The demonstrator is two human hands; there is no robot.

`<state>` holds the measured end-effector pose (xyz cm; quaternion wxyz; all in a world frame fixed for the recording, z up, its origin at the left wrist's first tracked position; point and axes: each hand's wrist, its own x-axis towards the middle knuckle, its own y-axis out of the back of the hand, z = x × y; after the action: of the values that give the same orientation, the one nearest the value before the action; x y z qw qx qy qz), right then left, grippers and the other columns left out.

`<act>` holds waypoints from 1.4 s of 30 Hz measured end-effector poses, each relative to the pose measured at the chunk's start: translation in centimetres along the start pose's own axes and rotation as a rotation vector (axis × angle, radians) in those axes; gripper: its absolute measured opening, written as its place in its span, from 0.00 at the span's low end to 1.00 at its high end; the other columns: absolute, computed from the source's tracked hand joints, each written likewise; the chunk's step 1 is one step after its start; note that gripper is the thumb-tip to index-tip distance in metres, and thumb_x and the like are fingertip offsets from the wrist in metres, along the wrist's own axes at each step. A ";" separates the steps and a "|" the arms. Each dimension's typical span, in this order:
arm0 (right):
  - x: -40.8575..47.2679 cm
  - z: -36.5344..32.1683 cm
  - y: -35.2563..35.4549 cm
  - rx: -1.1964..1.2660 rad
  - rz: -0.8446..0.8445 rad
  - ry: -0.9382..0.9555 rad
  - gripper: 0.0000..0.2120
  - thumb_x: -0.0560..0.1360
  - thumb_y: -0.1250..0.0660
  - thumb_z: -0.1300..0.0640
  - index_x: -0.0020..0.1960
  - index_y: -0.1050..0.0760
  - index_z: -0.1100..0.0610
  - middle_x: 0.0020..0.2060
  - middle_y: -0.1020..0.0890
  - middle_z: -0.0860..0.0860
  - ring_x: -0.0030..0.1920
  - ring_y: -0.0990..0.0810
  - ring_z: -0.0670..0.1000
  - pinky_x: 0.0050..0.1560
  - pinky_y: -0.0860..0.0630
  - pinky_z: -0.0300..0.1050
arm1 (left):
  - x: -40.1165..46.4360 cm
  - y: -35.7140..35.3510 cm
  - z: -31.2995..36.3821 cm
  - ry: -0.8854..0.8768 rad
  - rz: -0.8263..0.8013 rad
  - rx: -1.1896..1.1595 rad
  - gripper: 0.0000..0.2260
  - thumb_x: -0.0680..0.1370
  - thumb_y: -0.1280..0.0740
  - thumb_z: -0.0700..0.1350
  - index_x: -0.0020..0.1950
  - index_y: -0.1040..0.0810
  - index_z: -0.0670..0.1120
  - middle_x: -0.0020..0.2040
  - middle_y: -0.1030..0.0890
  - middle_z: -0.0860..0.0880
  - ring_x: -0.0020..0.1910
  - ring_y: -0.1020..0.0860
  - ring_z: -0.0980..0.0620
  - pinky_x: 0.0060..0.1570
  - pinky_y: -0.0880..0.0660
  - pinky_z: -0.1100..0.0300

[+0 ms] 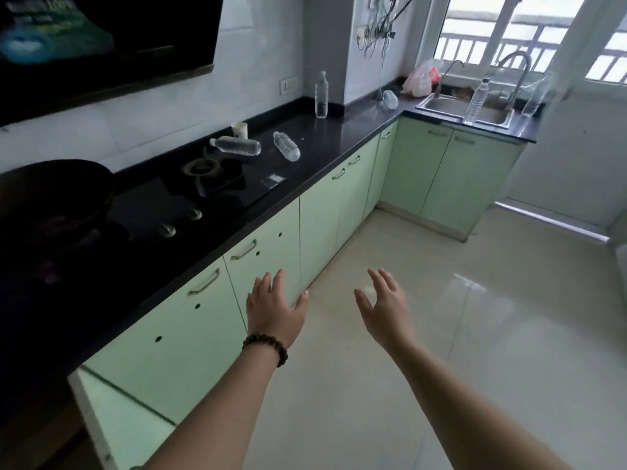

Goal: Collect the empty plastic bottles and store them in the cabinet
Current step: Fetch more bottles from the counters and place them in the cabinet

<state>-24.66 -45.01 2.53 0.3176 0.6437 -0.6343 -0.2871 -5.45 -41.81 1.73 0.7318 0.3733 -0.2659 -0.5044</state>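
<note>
Lying flat on the counter (339,137), two bottles (286,146) point capward left; both hands (276,308) reach out, fingers spread, empty.

Green cabinets (319,212); black countertop (346,130)

Pale tiled walls (264,45), glossy cream floor (475,334), black L-shaped countertop (339,137), bright barred window (509,35).
</note>
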 end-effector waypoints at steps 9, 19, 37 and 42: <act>13.3 1.9 1.9 0.028 -0.037 0.050 0.27 0.79 0.39 0.48 0.75 0.39 0.53 0.76 0.39 0.52 0.76 0.43 0.51 0.74 0.42 0.49 | 10.5 -2.9 4.5 0.054 0.076 0.033 0.30 0.78 0.39 0.57 0.75 0.39 0.44 0.75 0.36 0.42 0.75 0.42 0.45 0.73 0.44 0.47; 34.1 -0.8 -3.0 -0.001 -0.107 0.159 0.28 0.79 0.40 0.46 0.76 0.41 0.51 0.76 0.40 0.51 0.76 0.44 0.51 0.74 0.41 0.51 | 29.9 -6.4 5.8 0.102 0.159 0.019 0.31 0.78 0.38 0.57 0.76 0.39 0.44 0.76 0.37 0.41 0.76 0.43 0.43 0.73 0.44 0.46; 68.3 -13.5 -14.4 -0.063 -0.247 0.309 0.29 0.76 0.39 0.42 0.74 0.37 0.52 0.74 0.36 0.54 0.74 0.40 0.54 0.70 0.34 0.56 | 60.0 -5.3 2.6 0.363 0.293 0.026 0.31 0.77 0.37 0.58 0.75 0.38 0.43 0.74 0.35 0.40 0.74 0.40 0.43 0.72 0.40 0.46; 76.0 -16.3 -20.4 -0.092 -0.324 0.259 0.43 0.71 0.36 0.34 0.77 0.48 0.53 0.76 0.42 0.59 0.75 0.44 0.58 0.72 0.39 0.56 | 67.1 -6.6 1.2 0.491 0.321 0.058 0.32 0.77 0.37 0.59 0.75 0.39 0.43 0.75 0.37 0.40 0.75 0.41 0.43 0.73 0.41 0.47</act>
<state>3.15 -120.34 -0.39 0.3752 0.7534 -0.4629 -0.2781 13.55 -106.43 -2.14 0.8337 0.4580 -0.1509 -0.2691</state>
